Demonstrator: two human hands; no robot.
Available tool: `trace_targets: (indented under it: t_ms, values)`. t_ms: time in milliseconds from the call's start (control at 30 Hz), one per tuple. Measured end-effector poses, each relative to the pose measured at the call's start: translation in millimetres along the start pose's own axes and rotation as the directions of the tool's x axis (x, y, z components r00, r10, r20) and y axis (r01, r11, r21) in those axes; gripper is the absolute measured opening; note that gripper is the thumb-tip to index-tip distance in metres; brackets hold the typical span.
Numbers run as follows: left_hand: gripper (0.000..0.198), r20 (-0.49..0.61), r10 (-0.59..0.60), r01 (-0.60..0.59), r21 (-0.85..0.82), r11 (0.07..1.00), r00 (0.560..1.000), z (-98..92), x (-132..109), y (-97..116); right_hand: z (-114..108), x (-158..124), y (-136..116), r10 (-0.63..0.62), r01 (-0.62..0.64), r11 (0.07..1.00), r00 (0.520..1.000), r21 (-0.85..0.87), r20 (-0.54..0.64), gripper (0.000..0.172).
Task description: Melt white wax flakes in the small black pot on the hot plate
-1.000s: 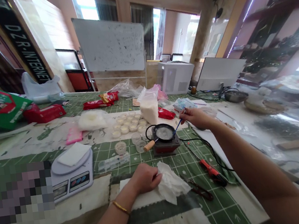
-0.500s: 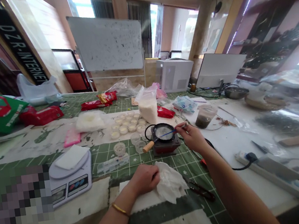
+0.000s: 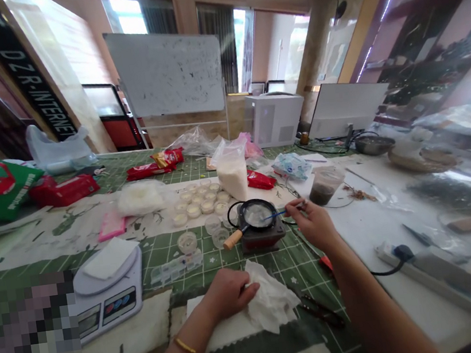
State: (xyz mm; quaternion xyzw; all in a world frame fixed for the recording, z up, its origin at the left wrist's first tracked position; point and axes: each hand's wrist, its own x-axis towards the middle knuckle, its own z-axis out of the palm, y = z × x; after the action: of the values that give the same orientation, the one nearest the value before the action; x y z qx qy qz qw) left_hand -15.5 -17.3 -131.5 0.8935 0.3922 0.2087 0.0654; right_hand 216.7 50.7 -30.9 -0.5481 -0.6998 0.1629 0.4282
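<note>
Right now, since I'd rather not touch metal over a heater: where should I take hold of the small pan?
By its wooden handle, coming from the near left: it juts out that way, clear of the heater, while the right hand with the blue stick fills the right side.

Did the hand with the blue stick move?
Yes. The right hand came back toward the person, to the near right of the pan; its blue stick now reaches over the pan.
</note>
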Motion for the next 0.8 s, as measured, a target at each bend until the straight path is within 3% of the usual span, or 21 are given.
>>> trace_targets:
  t_ms: [100,267,433,567,600,733,800]
  values:
    - [0.038,0.008,0.000,0.000,-0.003,1.000,1.000,1.7,0,-1,1,1,-6,-0.063,0.065,0.998,0.995,-0.014,0.078,0.021]
    - [0.040,0.013,0.014,-0.014,-0.014,1.000,1.000,1.9,-1,-1,-4,4,-9,-0.013,0.007,0.991,0.999,-0.131,-0.042,0.021]
    - [0.039,0.031,-0.006,0.007,-0.050,0.999,0.999,1.1,-1,0,-5,3,-8,-0.060,0.066,0.996,0.995,-0.064,0.083,0.021]
    - [0.039,0.039,-0.013,0.016,-0.071,0.997,0.999,1.6,0,0,0,10,-6,0.001,-0.012,0.991,0.997,-0.135,-0.082,0.023]
    - [0.039,0.039,-0.016,0.019,-0.075,0.997,0.999,1.9,0,0,1,11,-6,0.003,-0.011,0.994,0.997,-0.113,-0.073,0.024]
    - [0.038,0.031,-0.033,0.035,-0.087,0.996,0.999,4.0,-1,-1,-6,11,-5,-0.010,0.003,0.999,0.989,0.048,0.145,0.022]
    - [0.037,0.021,-0.033,0.034,-0.091,0.995,0.999,5.2,-1,-2,-11,11,-4,0.035,-0.038,0.999,0.993,0.023,0.114,0.023]
